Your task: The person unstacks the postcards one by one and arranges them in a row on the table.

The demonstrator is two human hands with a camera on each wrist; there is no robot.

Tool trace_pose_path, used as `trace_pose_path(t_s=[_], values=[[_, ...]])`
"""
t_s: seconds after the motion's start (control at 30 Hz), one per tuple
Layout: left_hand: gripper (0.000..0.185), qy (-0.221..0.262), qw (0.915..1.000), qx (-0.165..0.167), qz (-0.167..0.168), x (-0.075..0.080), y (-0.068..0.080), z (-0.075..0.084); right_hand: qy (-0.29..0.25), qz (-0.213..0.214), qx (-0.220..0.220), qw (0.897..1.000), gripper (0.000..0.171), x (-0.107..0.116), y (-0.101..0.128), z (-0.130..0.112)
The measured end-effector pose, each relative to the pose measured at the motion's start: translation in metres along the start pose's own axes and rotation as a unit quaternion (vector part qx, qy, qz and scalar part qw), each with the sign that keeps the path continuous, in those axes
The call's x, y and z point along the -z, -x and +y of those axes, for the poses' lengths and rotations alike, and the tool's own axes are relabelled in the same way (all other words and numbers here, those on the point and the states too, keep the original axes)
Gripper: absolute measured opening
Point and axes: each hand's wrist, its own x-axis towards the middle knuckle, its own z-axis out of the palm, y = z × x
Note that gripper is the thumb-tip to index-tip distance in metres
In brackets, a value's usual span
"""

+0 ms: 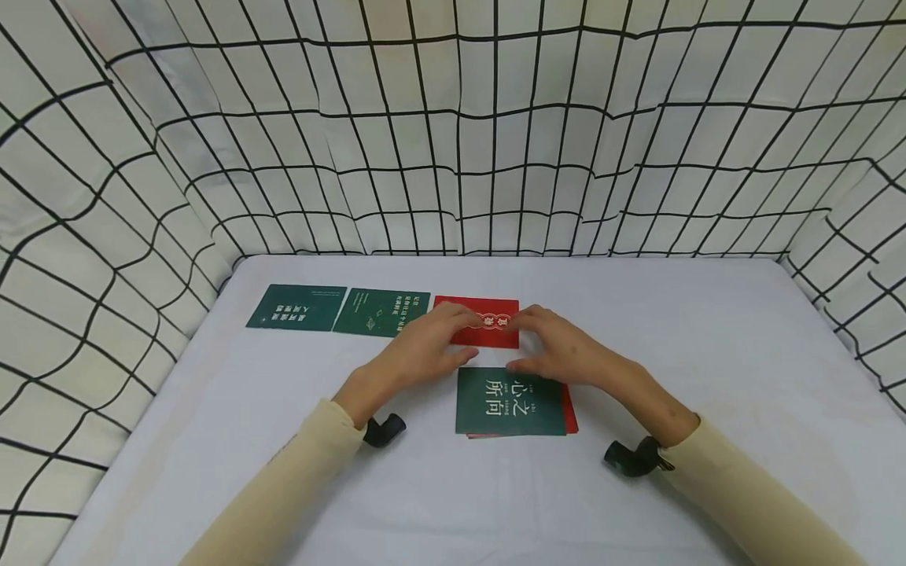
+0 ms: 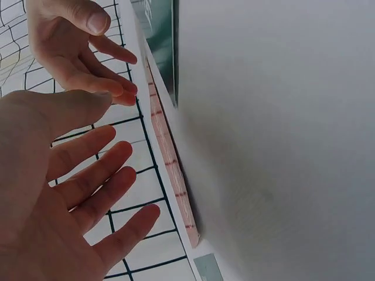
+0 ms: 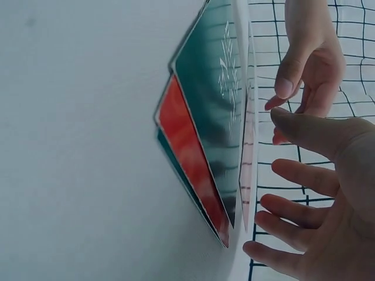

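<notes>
A red card with pale lettering lies flat at the right end of a row on the table. My left hand hovers at its left side, fingers loosely bent and holding nothing. Over its right edge hangs my right hand, also holding nothing, with relaxed, spread fingers. Nearer to me is a small stack whose top is a green card with large white characters. Beneath it a red card sticks out askew, and in the right wrist view a further green edge shows under that.
Left of the red card lie a green card with a small drawing, partly behind my left hand, and another green card. A white cloth covers the table. Black netting before white sheeting rises at the back and sides.
</notes>
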Motion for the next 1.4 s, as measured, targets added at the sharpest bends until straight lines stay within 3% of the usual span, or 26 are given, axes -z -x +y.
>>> trace_pose_path(t_s=[0.23, 0.53, 0.93, 1.4], values=[[0.053, 0.007, 0.9996, -0.012, -0.025, -0.007, 0.007, 0.006, -0.008, -0.010, -0.002, 1.000, 0.060, -0.001, 0.009, -0.001], [0.053, 0.006, 0.9992, -0.026, -0.029, -0.011, 0.014, 0.010, -0.006, -0.016, 0.004, 1.000, 0.056, -0.003, 0.020, 0.002], [0.059, 0.012, 0.9982, -0.015, -0.057, -0.014, 0.021, 0.018, -0.002, -0.043, -0.009, 0.999, 0.064, -0.008, 0.033, 0.003], [0.058, 0.003, 0.9978, -0.030, -0.059, -0.019, 0.025, 0.017, 0.019, -0.048, 0.014, 0.999, 0.068, -0.011, 0.044, 0.001]])
